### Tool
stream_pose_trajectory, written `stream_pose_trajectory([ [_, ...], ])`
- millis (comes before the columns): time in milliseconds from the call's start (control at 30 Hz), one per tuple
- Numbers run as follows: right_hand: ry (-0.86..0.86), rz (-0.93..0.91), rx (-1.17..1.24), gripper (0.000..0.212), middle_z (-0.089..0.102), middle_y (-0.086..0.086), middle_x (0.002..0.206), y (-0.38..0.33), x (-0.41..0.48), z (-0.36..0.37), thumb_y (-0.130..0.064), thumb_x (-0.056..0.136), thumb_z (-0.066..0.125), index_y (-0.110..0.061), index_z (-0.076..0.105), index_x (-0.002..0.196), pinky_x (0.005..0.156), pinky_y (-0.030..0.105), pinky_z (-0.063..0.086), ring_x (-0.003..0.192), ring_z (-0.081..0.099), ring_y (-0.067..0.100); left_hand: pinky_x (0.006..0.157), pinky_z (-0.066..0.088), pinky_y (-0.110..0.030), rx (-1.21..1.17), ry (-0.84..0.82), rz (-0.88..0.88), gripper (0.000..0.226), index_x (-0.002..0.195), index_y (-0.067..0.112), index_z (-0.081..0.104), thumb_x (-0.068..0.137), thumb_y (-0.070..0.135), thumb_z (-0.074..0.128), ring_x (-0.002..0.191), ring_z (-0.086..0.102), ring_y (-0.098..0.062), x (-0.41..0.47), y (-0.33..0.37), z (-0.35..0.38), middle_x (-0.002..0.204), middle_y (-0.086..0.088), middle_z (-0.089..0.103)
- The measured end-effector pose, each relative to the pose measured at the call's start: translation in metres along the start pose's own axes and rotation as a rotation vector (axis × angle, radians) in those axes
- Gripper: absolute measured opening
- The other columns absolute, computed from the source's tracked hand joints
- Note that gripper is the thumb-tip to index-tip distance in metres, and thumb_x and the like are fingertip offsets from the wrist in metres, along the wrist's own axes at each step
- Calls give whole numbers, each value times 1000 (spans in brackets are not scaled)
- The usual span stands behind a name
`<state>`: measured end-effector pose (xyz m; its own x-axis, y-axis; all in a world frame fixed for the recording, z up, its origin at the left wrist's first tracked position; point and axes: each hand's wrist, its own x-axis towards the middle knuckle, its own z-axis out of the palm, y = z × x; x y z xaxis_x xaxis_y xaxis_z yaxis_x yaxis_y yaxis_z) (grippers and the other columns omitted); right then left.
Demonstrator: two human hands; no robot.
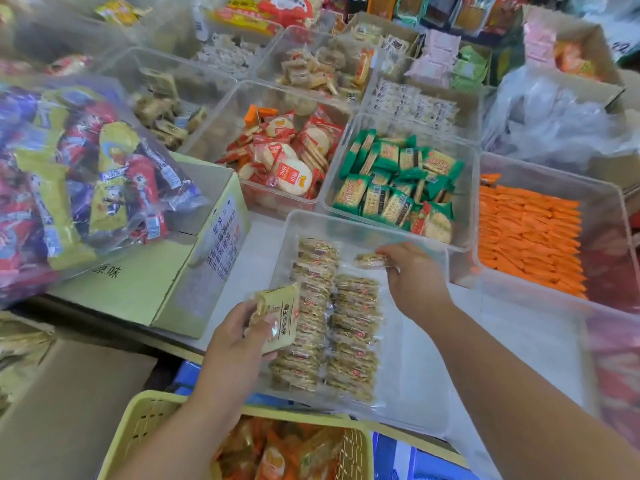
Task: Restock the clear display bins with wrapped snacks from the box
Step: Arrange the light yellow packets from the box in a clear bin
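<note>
Left hand (235, 344): I am gripping a small stack of beige plastic-wrapped snack packets (277, 313), thumb across the top face and fingers curled underneath. It is sitting over the near left corner of the shallow clear plastic display bin (363, 225).

Right hand (415, 278): I am pinching a single clear-wrapped golden snack packet (369, 260) by its end between thumb and fingertips, above the far part of the bin.

Two neat rows of matching packets (332, 327) are lying in the bin's left half, and the right half is showing bare floor. The pale green cardboard box (145, 289) is standing just beside the bin on the left, under a large clear bag of colourful sweets (86, 174).

Handling assessment: I am judging the packets light, with glossy film that is likely slippery packet against packet. The contents are probably brittle, so a hard squeeze risks crumbling them. I am rating the flat faces or the crimped end seam as the best hold, under light pressure only. The stack could fan out and slide if I am tilting it, and I am rating that the main risk.
</note>
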<state>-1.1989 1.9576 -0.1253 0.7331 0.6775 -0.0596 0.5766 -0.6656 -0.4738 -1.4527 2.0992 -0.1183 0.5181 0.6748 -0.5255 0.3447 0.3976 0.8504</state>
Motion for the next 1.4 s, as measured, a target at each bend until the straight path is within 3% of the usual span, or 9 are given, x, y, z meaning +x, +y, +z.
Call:
stream_pose_trajectory([
  [333,-409,190,21,44,57,11,139,14,44,55,-13,100,40,-23,53,141,83,28,43,113,59,30,92,61,-48,16,-41,-16,20,118,35,69,104,25,58,106,73,-16,7,-5,-3,116,7,75],
  [500,-513,215,-19,51,29,9,161,15,33,65,-36,106,30,-29,28,156,114,41,32,141,36,35,86,63,-45,-60,-19,-57,19,113,33,71,104,24,57,101,74,-15,5,-1,-3,111,5,77],
  [700,-318,144,-132,62,25,7,164,-1,6,46,-53,101,41,-32,25,157,120,51,22,150,18,32,67,64,-45,-402,4,-199,24,120,14,68,105,24,53,99,76,-33,-1,12,-5,111,-12,78],
  [867,-92,-16,161,52,45,0,151,-42,-49,23,-48,101,47,-26,45,148,115,35,27,141,34,21,65,64,-41,-461,-71,-239,39,124,14,67,106,40,44,100,76,-33,-16,19,1,115,-14,76],
  [1000,-133,-159,377,64,32,-17,157,-67,-100,13,-41,85,55,-38,42,148,117,30,29,146,26,4,58,63,-40,-412,-100,-253,39,119,11,70,106,39,45,90,77,-32,-26,21,10,110,-18,77],
  [1133,-141,-374,271,78,19,-17,164,-61,-124,11,-20,77,62,-41,40,149,118,42,29,152,17,15,53,60,-40,-311,-112,-235,28,116,12,74,105,23,50,83,76,-30,-32,22,14,109,-19,77],
  [1233,-108,-429,169,79,26,-13,163,-55,-126,5,-13,75,67,-40,46,146,116,51,35,153,17,19,58,62,-45,-296,-156,-260,28,120,15,73,106,21,49,86,76,-33,-31,25,13,109,-19,77],
  [1333,-15,-526,111,64,42,-7,156,-56,-124,1,-12,77,61,-30,58,139,113,47,39,149,30,24,61,62,-49,-223,-256,-308,34,116,14,76,105,33,50,87,75,-37,-31,29,16,109,-22,76],
  [1400,65,-565,99,52,55,-2,145,-54,-118,0,-10,83,54,-21,64,133,113,41,40,142,43,26,70,62,-48,-149,-234,-258,42,106,26,80,103,51,47,89,76,-32,-29,29,19,108,-14,78],
])
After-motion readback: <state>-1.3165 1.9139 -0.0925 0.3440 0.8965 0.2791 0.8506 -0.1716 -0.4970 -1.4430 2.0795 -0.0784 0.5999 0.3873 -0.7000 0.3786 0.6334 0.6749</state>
